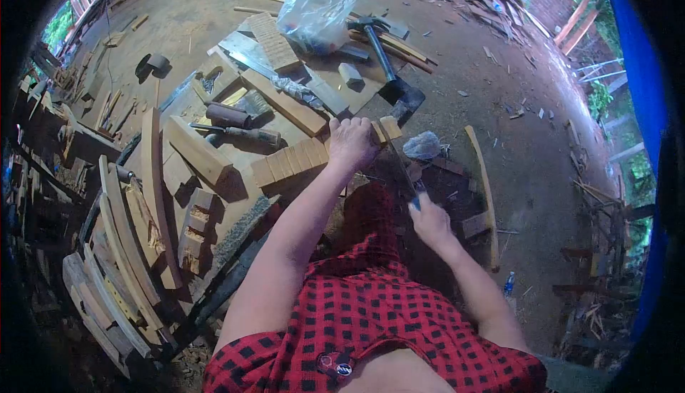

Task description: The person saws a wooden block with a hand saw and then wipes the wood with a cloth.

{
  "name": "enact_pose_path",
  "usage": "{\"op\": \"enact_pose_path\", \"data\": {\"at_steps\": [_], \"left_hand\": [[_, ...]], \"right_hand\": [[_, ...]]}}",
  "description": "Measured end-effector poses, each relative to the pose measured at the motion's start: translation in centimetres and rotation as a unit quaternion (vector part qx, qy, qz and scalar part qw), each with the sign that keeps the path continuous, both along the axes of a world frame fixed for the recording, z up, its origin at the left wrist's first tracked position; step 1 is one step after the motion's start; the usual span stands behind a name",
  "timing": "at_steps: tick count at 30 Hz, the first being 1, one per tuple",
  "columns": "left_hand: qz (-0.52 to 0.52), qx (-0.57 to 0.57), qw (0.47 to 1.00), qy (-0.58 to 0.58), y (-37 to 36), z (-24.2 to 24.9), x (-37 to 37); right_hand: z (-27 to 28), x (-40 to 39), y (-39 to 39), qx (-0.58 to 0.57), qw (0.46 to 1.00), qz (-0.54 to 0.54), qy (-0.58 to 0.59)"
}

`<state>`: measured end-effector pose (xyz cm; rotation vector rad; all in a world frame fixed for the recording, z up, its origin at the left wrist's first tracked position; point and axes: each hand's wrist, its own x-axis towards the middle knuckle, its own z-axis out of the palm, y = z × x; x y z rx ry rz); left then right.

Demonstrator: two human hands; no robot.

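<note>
My left hand (353, 142) presses down on a wooden block (298, 159) that has several parallel cuts across it. The fingers are bent over its top near the right end. My right hand (430, 219) is closed round the handle of a saw (401, 163). The saw's narrow blade runs up from the hand to the block's right end, just right of my left hand. A hammer (379, 50) with a dark handle lies beyond the block. Left of the block is a chisel (251, 135) with a wooden handle, beside a brown cylinder (228, 115).
A clear plastic bag (320, 15) sits at the far side of the work surface. Wooden pieces (196, 149) and curved strips (153, 193) crowd the left. A curved stick (485, 197) lies at the right, near a small plastic bundle (422, 145). A blue sheet (638, 58) hangs at far right.
</note>
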<state>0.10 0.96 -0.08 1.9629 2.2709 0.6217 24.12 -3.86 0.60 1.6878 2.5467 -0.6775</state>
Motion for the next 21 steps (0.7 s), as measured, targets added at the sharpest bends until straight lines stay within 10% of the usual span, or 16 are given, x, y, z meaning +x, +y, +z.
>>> {"op": "enact_pose_path", "data": {"at_steps": [21], "left_hand": [[0.023, -0.024, 0.999, 0.006, 0.0, 0.2, 0.3]], "right_hand": [[-0.4, -7.5, 5.6, 0.030, 0.998, -0.002, 0.047]]}}
